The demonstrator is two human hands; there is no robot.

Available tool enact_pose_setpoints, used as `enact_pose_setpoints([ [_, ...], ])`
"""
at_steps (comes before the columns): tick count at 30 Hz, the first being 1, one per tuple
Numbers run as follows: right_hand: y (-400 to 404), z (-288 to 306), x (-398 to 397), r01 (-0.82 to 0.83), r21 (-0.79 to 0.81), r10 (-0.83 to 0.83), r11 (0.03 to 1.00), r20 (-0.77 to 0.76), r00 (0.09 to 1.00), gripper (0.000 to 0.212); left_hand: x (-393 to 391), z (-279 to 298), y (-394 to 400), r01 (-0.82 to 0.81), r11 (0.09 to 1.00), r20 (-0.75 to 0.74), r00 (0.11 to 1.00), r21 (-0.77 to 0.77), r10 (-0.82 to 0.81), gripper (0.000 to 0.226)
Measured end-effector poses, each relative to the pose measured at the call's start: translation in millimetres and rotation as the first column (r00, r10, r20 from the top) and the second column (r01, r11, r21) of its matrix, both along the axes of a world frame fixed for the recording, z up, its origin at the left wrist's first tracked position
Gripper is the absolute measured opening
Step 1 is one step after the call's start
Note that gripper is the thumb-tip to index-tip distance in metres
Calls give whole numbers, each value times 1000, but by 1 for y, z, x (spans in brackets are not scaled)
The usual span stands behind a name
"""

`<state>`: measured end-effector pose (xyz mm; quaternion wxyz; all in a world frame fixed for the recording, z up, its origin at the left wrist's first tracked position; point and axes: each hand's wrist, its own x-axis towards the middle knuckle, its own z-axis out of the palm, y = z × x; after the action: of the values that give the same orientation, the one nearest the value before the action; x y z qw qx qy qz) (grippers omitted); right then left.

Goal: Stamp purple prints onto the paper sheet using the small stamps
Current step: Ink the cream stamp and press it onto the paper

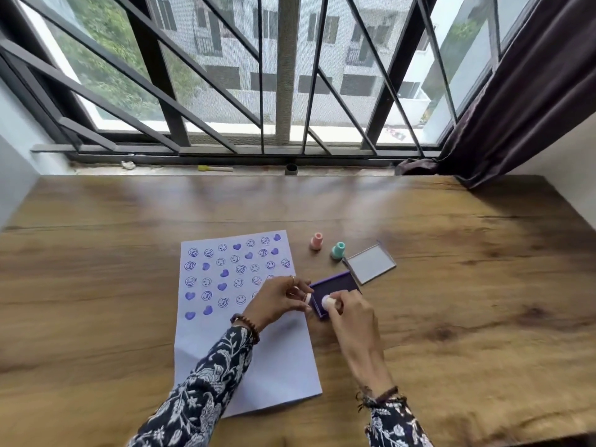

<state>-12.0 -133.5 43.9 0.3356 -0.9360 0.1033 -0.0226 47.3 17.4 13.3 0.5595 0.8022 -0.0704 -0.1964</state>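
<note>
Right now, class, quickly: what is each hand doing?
Left hand: closed on a small pale pink stamp, at the white paper sheet's edge.
Right hand: closed on a small white-topped stamp, over the purple ink pad.

Glossy wood-grain table (451, 285), matt paper sheet (277, 366)

left hand (277, 298): fingers curled | right hand (346, 312): pinching, palm down

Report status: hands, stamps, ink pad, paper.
Right hand pressing a stamp into the purple ink pad. Left hand holds another stamp at the pad's edge. Paper sheet upper part printed, lower blank. Nothing obstructing.
</note>
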Motion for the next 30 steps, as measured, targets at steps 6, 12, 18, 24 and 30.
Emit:
enact_pose_setpoints([
  [6, 9, -1, -1, -89, -143, 95, 986, 33, 995, 17, 1, -3, 1, 5, 1000, -31, 1000, -8, -5, 29],
  [12, 1, 7, 25, -127, -109, 114, 986, -117, 987, 12, 2, -7, 2, -9, 1000, -30, 1000, -23, 9, 29],
  [18, -1, 19, 54, -202, -83, 163, 976, -343, 925, 12, 0, 1, 5, 25, 999, -19, 999, -39, -26, 28],
  [24, -3, 16, 30, -5, 47, 17, 999, -257, 966, 7, -12, 7, 52, -308, 950, 166, 936, -46, 311, 23],
  [30, 53, 10, 4, 270, 352, -252, 896, -97, 963, 14, -19, -5, 102, -292, 952, 215, 940, 95, 266, 26],
])
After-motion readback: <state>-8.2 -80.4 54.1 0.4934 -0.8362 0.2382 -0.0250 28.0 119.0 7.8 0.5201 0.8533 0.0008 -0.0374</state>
